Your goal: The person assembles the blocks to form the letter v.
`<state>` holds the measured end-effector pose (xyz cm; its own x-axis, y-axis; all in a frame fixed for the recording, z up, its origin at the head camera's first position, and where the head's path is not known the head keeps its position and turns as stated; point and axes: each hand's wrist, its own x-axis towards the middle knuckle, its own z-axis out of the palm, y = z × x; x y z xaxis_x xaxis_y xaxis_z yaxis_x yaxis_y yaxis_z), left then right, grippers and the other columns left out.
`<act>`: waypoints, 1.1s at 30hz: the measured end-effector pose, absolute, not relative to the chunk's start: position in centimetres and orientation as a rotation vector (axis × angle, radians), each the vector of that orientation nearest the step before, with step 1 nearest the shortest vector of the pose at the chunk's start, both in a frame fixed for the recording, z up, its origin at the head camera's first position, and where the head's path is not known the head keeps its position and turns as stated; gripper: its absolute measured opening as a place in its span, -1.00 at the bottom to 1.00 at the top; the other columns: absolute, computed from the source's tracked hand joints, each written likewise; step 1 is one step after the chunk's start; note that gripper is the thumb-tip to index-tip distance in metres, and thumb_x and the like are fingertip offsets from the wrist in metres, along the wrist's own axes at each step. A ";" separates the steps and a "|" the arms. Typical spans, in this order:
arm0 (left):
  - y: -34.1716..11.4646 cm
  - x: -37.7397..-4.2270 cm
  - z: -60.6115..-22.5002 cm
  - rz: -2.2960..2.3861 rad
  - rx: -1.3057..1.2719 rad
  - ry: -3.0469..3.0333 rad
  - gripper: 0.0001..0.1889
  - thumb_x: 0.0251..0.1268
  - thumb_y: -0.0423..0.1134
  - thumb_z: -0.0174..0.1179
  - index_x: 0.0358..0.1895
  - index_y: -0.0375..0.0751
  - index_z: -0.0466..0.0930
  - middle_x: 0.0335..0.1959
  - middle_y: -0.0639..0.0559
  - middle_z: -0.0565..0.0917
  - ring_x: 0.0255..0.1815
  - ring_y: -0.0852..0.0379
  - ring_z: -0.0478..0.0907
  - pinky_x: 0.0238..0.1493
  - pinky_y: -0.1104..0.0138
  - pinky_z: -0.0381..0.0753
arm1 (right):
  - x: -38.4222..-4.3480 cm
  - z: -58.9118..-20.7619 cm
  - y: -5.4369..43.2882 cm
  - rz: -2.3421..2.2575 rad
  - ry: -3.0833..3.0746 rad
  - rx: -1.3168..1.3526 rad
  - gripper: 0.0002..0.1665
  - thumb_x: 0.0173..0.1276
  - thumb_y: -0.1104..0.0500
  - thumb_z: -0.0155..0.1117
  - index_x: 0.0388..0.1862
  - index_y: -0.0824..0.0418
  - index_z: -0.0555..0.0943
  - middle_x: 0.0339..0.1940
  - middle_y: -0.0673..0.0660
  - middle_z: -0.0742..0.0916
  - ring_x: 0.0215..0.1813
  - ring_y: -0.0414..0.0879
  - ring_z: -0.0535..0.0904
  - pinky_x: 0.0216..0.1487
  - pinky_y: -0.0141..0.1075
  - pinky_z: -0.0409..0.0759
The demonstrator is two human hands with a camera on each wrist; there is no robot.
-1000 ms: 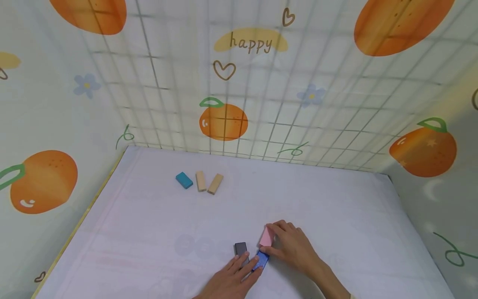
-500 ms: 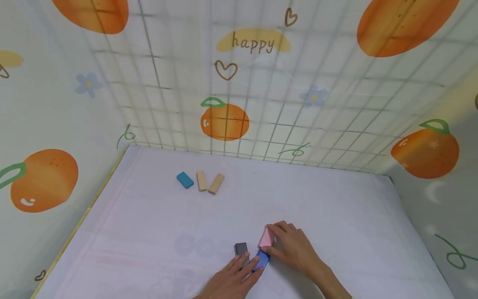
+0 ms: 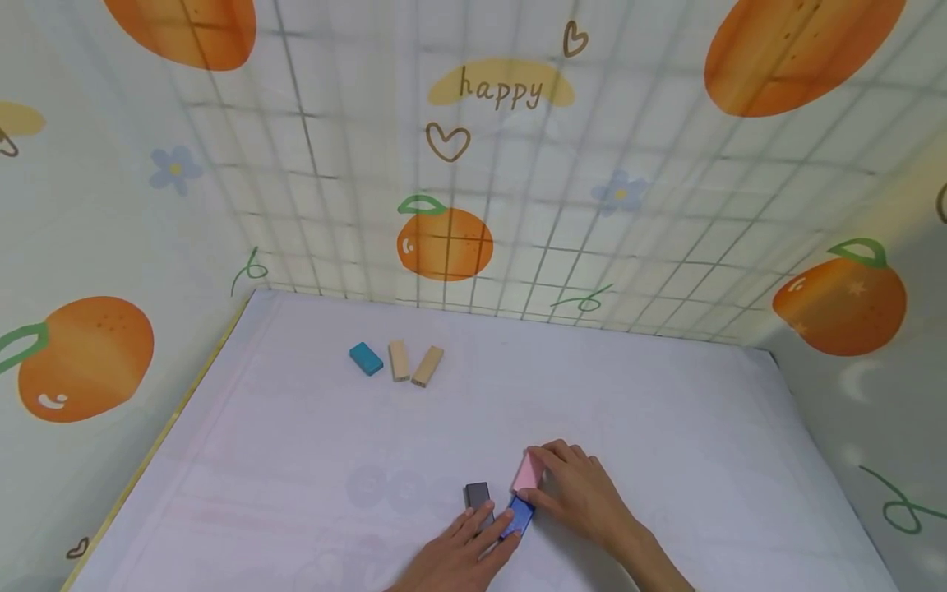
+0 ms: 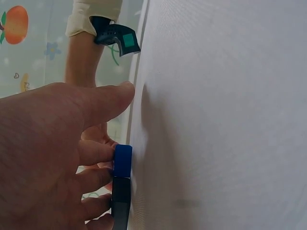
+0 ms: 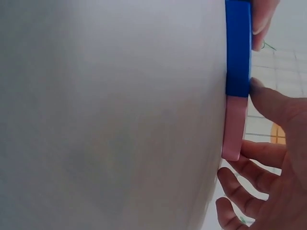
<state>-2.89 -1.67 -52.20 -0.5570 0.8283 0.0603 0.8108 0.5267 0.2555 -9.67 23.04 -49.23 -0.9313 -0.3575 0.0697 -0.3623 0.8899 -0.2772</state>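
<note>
A pink block lies end to end with a blue block. My right hand holds the pink block, its index finger at the far end and its thumb where the pink meets the blue. The fingers of my left hand are stretched out, their tips resting on the blue block and on a dark grey block to its left. In the left wrist view the blue block touches the dark block. From the right wrist, the pink block adjoins the blue block, both flat on the cloth.
Farther back on the white-covered table lie a teal block and two plain wooden blocks, one upright in view, the other slanted. A printed curtain with oranges stands behind and at both sides.
</note>
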 end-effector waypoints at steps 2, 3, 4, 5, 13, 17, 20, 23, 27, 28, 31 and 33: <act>-1.7 -2.9 -52.2 0.395 1.441 2.684 -0.13 0.50 0.43 -0.48 0.60 -0.11 0.16 0.62 -0.06 0.13 0.61 -0.07 0.05 0.47 0.12 0.26 | -9.7 -49.2 23.0 0.457 -3.037 0.576 -0.26 0.25 -0.29 0.43 0.22 0.17 0.65 0.07 0.04 0.67 0.09 0.03 0.58 -0.01 0.00 0.54; -1.7 -2.9 -52.2 0.395 1.439 2.687 -0.13 0.50 0.43 -0.48 0.59 -0.11 0.17 0.62 -0.06 0.13 0.61 -0.07 0.05 0.47 0.12 0.26 | -9.7 -49.2 23.0 0.458 -3.036 0.575 -0.26 0.24 -0.29 0.43 0.22 0.17 0.65 0.07 0.04 0.67 0.09 0.02 0.58 -0.01 0.00 0.54; -1.6 -2.9 -52.2 0.392 1.443 2.695 -0.14 0.50 0.43 -0.48 0.59 -0.11 0.17 0.62 -0.06 0.14 0.61 -0.07 0.06 0.46 0.12 0.27 | -9.6 -49.1 23.0 0.459 -3.037 0.573 -0.27 0.24 -0.29 0.43 0.22 0.17 0.65 0.07 0.04 0.67 0.09 0.02 0.58 -0.01 -0.01 0.54; -1.6 -2.9 -52.2 0.386 1.445 2.701 -0.14 0.51 0.43 -0.48 0.59 -0.10 0.18 0.62 -0.06 0.14 0.61 -0.07 0.07 0.46 0.13 0.27 | -9.6 -49.1 23.0 0.461 -3.035 0.571 -0.27 0.24 -0.29 0.44 0.21 0.17 0.65 0.06 0.04 0.67 0.09 0.02 0.58 -0.02 -0.01 0.54; -1.5 -2.8 -52.5 0.353 1.468 2.738 -0.18 0.53 0.40 -0.42 0.58 -0.10 0.21 0.60 -0.05 0.17 0.60 -0.07 0.10 0.44 0.14 0.30 | -9.6 -49.0 23.0 0.451 -3.054 0.569 -0.27 0.23 -0.26 0.46 0.22 0.17 0.64 0.07 0.04 0.67 0.08 0.02 0.57 -0.03 -0.02 0.53; -1.5 -2.8 -52.7 0.348 1.473 2.751 -0.18 0.53 0.40 -0.42 0.57 -0.10 0.22 0.60 -0.05 0.18 0.60 -0.07 0.10 0.44 0.15 0.31 | -9.5 -49.0 22.9 0.441 -3.051 0.574 -0.27 0.24 -0.26 0.45 0.22 0.17 0.64 0.06 0.04 0.67 0.07 0.01 0.57 -0.03 -0.02 0.53; -1.5 -2.8 -52.7 0.346 1.476 2.755 -0.18 0.53 0.40 -0.42 0.57 -0.10 0.22 0.60 -0.05 0.18 0.60 -0.07 0.11 0.44 0.15 0.32 | -9.5 -49.0 22.9 0.446 -3.047 0.568 -0.27 0.24 -0.26 0.45 0.22 0.18 0.64 0.06 0.04 0.67 0.08 0.02 0.57 -0.03 -0.01 0.53; -1.5 -2.7 -52.7 0.335 1.482 2.764 -0.17 0.52 0.41 -0.41 0.57 -0.11 0.23 0.60 -0.06 0.19 0.59 -0.07 0.12 0.43 0.15 0.33 | -9.5 -49.0 22.9 0.451 -3.046 0.561 -0.27 0.24 -0.25 0.46 0.22 0.19 0.64 0.06 0.04 0.67 0.08 0.02 0.57 -0.02 -0.01 0.53; -1.4 -2.7 -52.7 0.325 1.492 2.781 -0.18 0.53 0.40 -0.38 0.56 -0.11 0.24 0.59 -0.06 0.21 0.58 -0.06 0.14 0.42 0.15 0.34 | -9.4 -49.1 23.0 0.440 -3.044 0.567 -0.26 0.24 -0.26 0.45 0.23 0.19 0.64 0.06 0.04 0.66 0.09 0.02 0.57 -0.02 0.00 0.53; -1.4 -2.7 -52.8 0.324 1.494 2.784 -0.19 0.53 0.40 -0.37 0.56 -0.11 0.25 0.59 -0.06 0.21 0.58 -0.06 0.14 0.42 0.15 0.35 | -9.4 -49.1 23.0 0.436 -3.043 0.571 -0.26 0.24 -0.26 0.45 0.23 0.19 0.64 0.06 0.04 0.66 0.09 0.02 0.57 -0.03 0.00 0.53; -1.4 -2.7 -52.7 0.318 1.494 2.783 -0.19 0.53 0.40 -0.38 0.56 -0.10 0.25 0.59 -0.06 0.21 0.58 -0.06 0.14 0.41 0.15 0.35 | -9.4 -49.2 23.2 0.424 -3.031 0.595 -0.27 0.25 -0.27 0.44 0.22 0.18 0.64 0.06 0.03 0.67 0.08 0.02 0.58 -0.04 0.00 0.55; -1.4 -2.7 -52.6 0.311 1.491 2.781 -0.18 0.53 0.40 -0.38 0.56 -0.10 0.25 0.59 -0.06 0.21 0.58 -0.06 0.14 0.41 0.15 0.35 | -9.5 -49.1 23.2 0.421 -3.018 0.613 -0.27 0.25 -0.29 0.42 0.21 0.18 0.65 0.04 0.04 0.67 0.07 0.02 0.59 -0.04 0.01 0.57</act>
<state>-2.72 -1.37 -52.61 -0.5575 0.8218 0.1179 0.8275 0.5387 0.1581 -9.51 23.24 -49.10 -0.9216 -0.3787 0.0854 -0.3876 0.8855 -0.2564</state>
